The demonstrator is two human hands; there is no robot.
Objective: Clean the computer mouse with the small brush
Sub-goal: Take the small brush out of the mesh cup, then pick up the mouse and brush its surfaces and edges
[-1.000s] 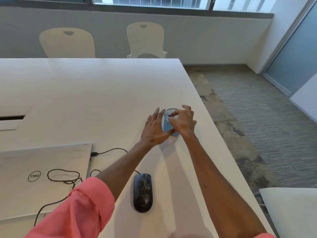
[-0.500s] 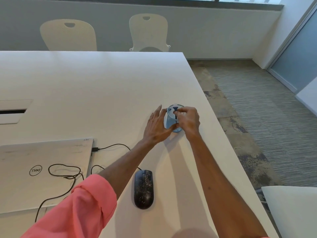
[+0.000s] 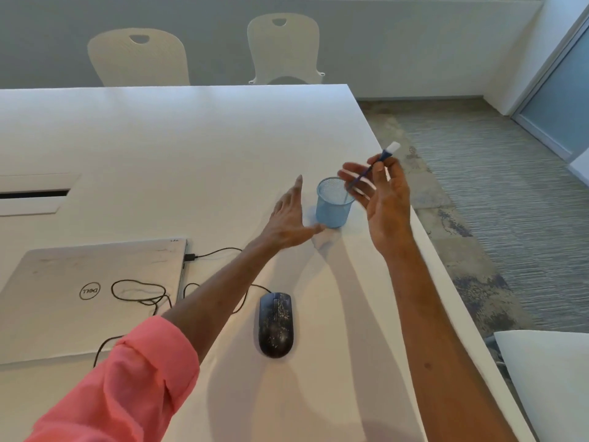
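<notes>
One dark mouse (image 3: 275, 325), speckled with pale debris, lay on the white table (image 3: 191, 138) near its front edge, between the two forearms and touched by neither hand. The brush (image 3: 363, 175) was raised above the mesh cup (image 3: 333, 205), bristle end up. Its thin handle was pinched between thumb and forefinger of the right hand (image 3: 387, 199), and the remaining fingers were spread loosely. The left hand (image 3: 287, 223) lay flat beside the cup, fingers straight and together, holding nothing. To carry the brush to the mouse, the grip should probably shift closer to the bristles and the brush turn bristle-down, with the left hand steadying the mouse body against sliding. Short strokes away from the closed laptop (image 3: 95, 298) would likely keep debris off it. Whether the left thumb touched the cup base could not be determined. The handle's lower end was blurred against the cup rim, the cable (image 3: 140, 291) ran partly behind the left forearm, and the mouse's underside was hidden.
</notes>
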